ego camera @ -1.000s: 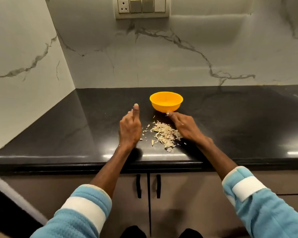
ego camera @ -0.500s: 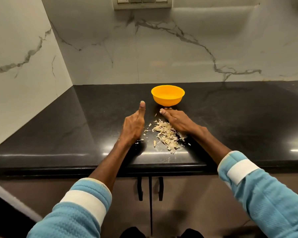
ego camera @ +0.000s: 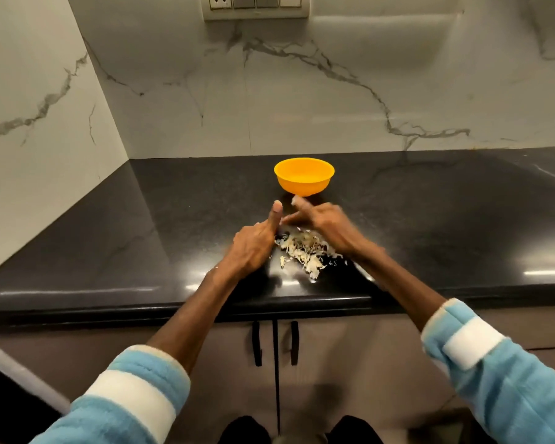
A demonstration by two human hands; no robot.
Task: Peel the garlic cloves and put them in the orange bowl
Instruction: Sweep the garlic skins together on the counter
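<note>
The orange bowl (ego camera: 303, 179) is seen upright, mouth upward, on the black worktop (ego camera: 141, 238), near the marble wall (ego camera: 334, 91). It is round, so no long axis is shown, and its contents cannot be made out. Just in front of it the right hand (ego camera: 330, 225) is blurred, fingers stretched toward the bowl's foot; whether anything is pinched cannot be told. The left hand (ego camera: 253, 248) is set beside it, thumb straight and pointed bowlward, fingers curled under, its grasp not discernible. Between the hands a heap of garlic skins (ego camera: 305, 254) is spread, drawn out toward the worktop's front edge. Cloves cannot be told from skins.
</note>
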